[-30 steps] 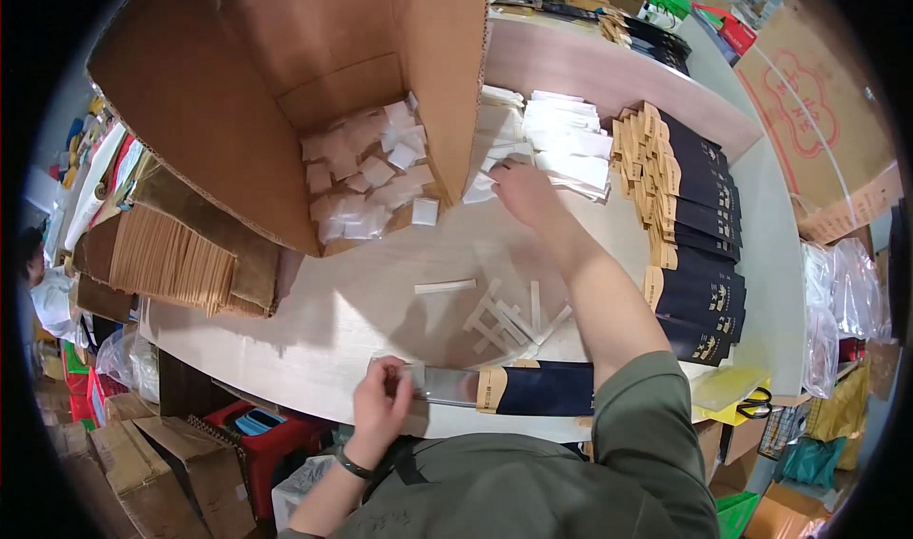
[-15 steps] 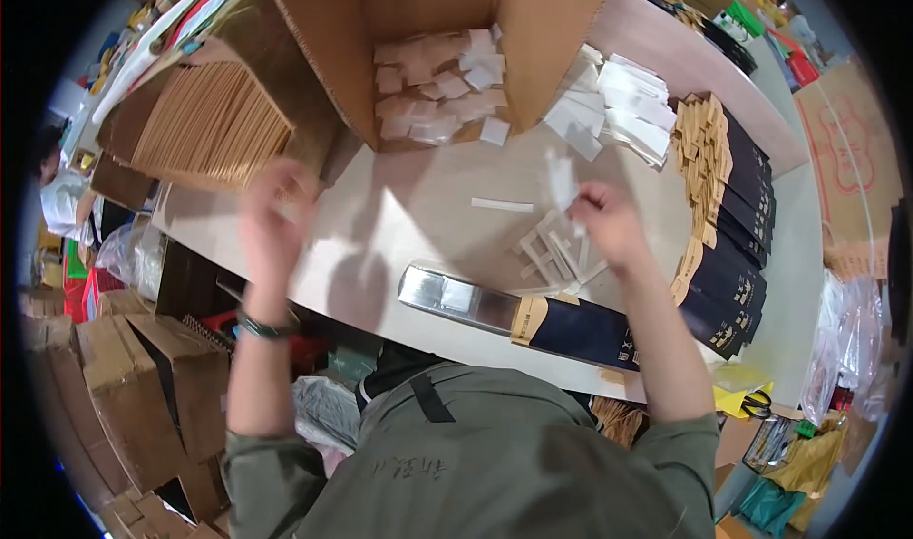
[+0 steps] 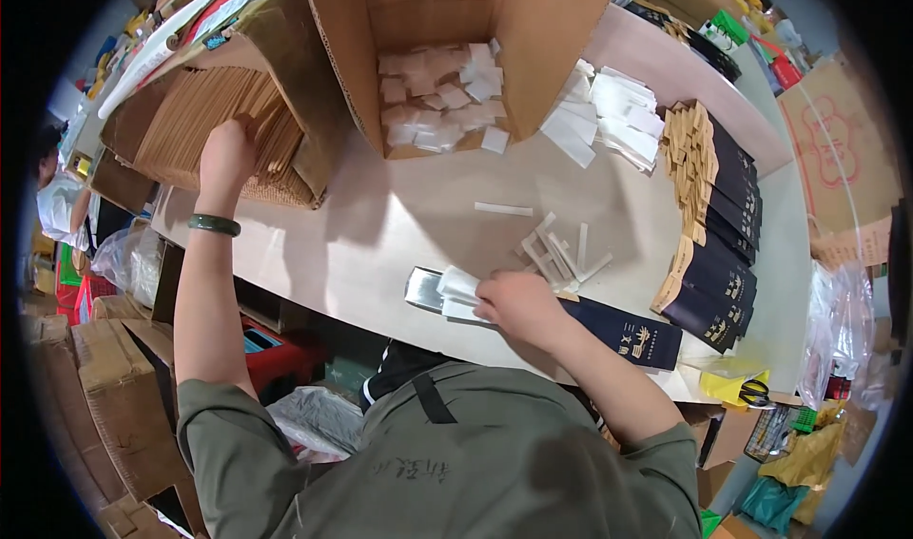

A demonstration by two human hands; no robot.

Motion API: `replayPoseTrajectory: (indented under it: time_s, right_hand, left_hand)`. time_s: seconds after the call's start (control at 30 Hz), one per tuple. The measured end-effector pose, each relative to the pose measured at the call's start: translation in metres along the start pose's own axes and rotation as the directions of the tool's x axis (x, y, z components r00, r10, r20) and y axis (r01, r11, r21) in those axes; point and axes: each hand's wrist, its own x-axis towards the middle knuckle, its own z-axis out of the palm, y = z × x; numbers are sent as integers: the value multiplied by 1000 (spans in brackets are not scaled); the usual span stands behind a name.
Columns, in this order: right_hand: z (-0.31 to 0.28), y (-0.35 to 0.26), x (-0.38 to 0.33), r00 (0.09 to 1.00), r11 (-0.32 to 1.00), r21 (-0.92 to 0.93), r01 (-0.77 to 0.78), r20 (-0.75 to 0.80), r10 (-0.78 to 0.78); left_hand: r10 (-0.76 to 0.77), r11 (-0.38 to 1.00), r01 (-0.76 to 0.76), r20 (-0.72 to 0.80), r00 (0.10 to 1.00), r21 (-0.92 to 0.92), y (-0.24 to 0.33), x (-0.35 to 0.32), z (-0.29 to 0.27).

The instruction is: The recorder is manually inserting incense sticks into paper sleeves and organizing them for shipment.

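Cluttered shelves and cartons surround our pale table point(image 3: 380, 240). Our right hand point(image 3: 523, 306) pinches some white slips point(image 3: 460, 294) over a silver piece point(image 3: 421, 289); they fan loosely, so a slack pinch could let one slide off. Our left hand point(image 3: 229, 154) reaches into brown sheets point(image 3: 195, 125) in a box point(image 3: 306, 92); its fingertips are unclear, so we cannot tell whether it grips any. Packed that tightly, two sheets might come out together. Just beside the right hand, a dark sleeve point(image 3: 623, 333) lies near the table's front edge, where a careless push could tip it over. Beyond, loose strips point(image 3: 561, 254) might get swept along. Farther out, overlapping dark pouches point(image 3: 723, 221) could slump if bumped
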Motion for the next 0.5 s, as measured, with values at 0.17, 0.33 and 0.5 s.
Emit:
replayPoseTrajectory:
  time_s: [0.17, 0.33, 0.5]
  right_hand:
    - [-3, -9, -14, 994, 997, -79, -5, -113, -4]
    - [-3, 5, -54, 919, 1000, 21, 15, -395, -5]
    - [5, 20, -69, 940, 999, 6, 50, -339, -45]
  left_hand:
    - [-106, 959, 11, -321, 941, -283, -7, -26, 3]
    - [-378, 482, 227, 34, 925, -846, 21, -170, 27]
    - [396, 577, 207, 492, 775, -790, 83, -178, 28]
